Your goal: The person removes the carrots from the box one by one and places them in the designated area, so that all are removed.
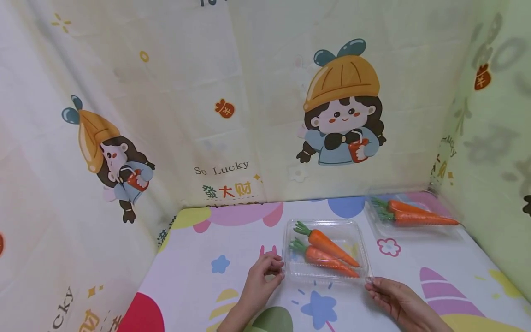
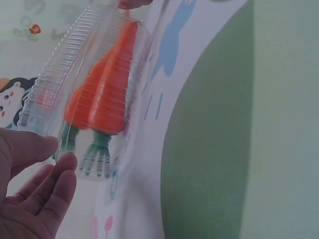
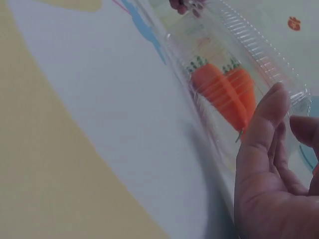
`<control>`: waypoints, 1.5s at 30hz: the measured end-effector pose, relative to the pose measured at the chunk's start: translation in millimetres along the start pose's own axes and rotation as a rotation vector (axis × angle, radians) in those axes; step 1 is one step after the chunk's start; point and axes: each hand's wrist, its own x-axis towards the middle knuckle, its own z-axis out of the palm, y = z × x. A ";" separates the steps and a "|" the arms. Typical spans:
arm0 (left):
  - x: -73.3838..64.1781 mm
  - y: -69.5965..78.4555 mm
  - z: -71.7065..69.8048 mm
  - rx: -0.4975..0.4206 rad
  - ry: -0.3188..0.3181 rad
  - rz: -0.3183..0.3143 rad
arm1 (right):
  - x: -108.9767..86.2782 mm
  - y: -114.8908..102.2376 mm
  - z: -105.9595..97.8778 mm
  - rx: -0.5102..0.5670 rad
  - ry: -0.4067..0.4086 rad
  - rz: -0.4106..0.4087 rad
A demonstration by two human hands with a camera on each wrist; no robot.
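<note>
Thumb and fingertips of the left hand (image 1: pixel 262 279) nearly meet, pinching the left edge of a clear, ribbed plastic box (image 1: pixel 298 269) near its front corner. The right hand (image 1: pixel 396 297) does likewise at the front right corner: thumb and forefinger close together on the rim, the other fingers bent beneath.

The box sits between the two hands, over the middle of the table, its longer side running left to right. Whether its base touches the table cannot be told. Inside, two orange carrots (image 1: pixel 332 246) with green stubby tops (image 1: pixel 304 228) lie side by side, almost parallel. Their long axes cross the box on a diagonal: tops at the far left, tapering tips toward the near right corner, by the right hand.

The left forearm rises from the bottom edge of the head view, slanting up and to the right; the right forearm comes from the lower right, slanting up and to the left.

Beyond the box, to the right and toward the back, a second clear plastic box (image 1: pixel 375 228) holds two more orange carrots with green tops, tops to the left and tips to the right. A white tablecloth (image 1: pixel 186 267) printed with bright pastel shapes lies underneath. Behind hangs a cream curtain (image 1: pixel 265 69) printed with cartoon children in orange hats.
</note>
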 end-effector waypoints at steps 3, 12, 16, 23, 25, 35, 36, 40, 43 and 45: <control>0.0 0.1 -0.7 -0.004 -0.004 0.006 | 1.5 -0.1 1.0 -0.027 0.060 0.012; 0.2 -3.4 0.4 -0.010 0.003 0.054 | 6.8 1.0 2.3 -0.138 0.147 0.013; 0.6 -2.4 1.3 -0.014 -0.004 0.024 | 9.0 2.4 3.5 -0.208 0.210 -0.011; 0.8 -0.7 1.2 0.044 0.003 0.040 | 12.8 1.7 5.6 -0.342 0.306 -0.041; 0.3 -0.9 0.5 0.068 0.017 0.057 | 13.3 1.0 6.4 -0.396 0.308 -0.046; 1.1 -3.7 -1.2 0.122 0.025 0.066 | 15.5 0.2 19.3 -0.646 0.443 -0.124; 1.6 -3.4 -1.3 0.124 0.025 0.065 | 16.3 0.1 21.0 -0.662 0.477 -0.128; 3.0 -2.0 -1.3 0.129 0.028 0.062 | 19.4 -0.5 25.4 -0.704 0.553 -0.122; 3.2 -0.9 -1.2 0.129 0.033 0.069 | 20.4 -1.8 27.5 -0.749 0.559 -0.100; 3.3 -0.3 -1.1 0.125 0.037 0.074 | 20.4 -1.9 28.8 -0.774 0.565 -0.087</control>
